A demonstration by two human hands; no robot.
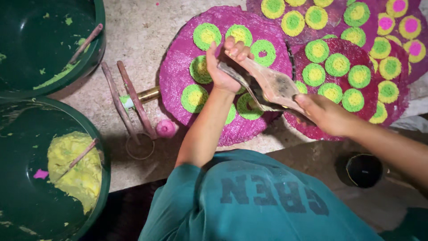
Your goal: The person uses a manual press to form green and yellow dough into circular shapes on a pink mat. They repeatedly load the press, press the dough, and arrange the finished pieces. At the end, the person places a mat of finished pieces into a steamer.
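The left hand point(224, 67) is curled around the upper ends of a wooden press point(269, 85) near the middle of the frame, fingers folded over the tips of its two handles. The right hand point(324, 114), coming in from the right edge, closes on the lower end of the same press, thumb on top. The press lies slanted between both hands, above a round magenta mat point(178, 85) on the floor point(142, 27).

On that mat lie coiled discs point(207, 35) with green rims and yellow centres; the left forearm and the press hide parts of several of them. More magenta mats fill the upper right of the frame, one point(307, 129) just under the right hand, carrying similar green-and-yellow discs, and at the far upper right a few discs with pink centres point(410, 24).

At the left edge stand two dark green tubs. The lower tub point(100, 147) holds a lump of yellow dough point(73, 172) with a stick resting in it and a small pink scrap. The upper tub point(96, 53) has smears of green dough and another stick. Between the tubs and the near mat lies a second wooden press point(129, 100) with a brass cylinder, and a pink ball of dough point(165, 128) just beside it. A small dark bowl point(363, 169) sits at the lower right. The person's teal shirt fills the bottom centre.
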